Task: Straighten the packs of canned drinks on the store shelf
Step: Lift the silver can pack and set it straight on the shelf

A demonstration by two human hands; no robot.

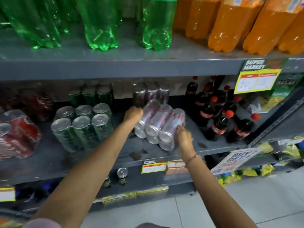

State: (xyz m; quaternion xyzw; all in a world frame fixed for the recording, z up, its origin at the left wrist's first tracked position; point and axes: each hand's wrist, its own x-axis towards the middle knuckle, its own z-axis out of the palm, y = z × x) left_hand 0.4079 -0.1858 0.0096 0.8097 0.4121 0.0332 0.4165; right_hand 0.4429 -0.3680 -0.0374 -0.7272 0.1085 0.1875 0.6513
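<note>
Silver can pack point(160, 125) tipped on its side, mid-shelf point(102, 155) near front edge. Left hand point(133, 114) clamped on far-left end, right hand point(184, 137) gripping near-right corner. Green can pack point(82, 127) upright beside it.

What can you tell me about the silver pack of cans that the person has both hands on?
The silver pack of cans is a shrink-wrapped bundle of slim silver cans with red lettering, in clear glossy film. It lies tipped over on its side, can ends facing the aisle, skewed on the grey middle shelf. The left hand grips its far left corner; the right hand holds its near right end. A similar upright pack stands behind it.
</note>
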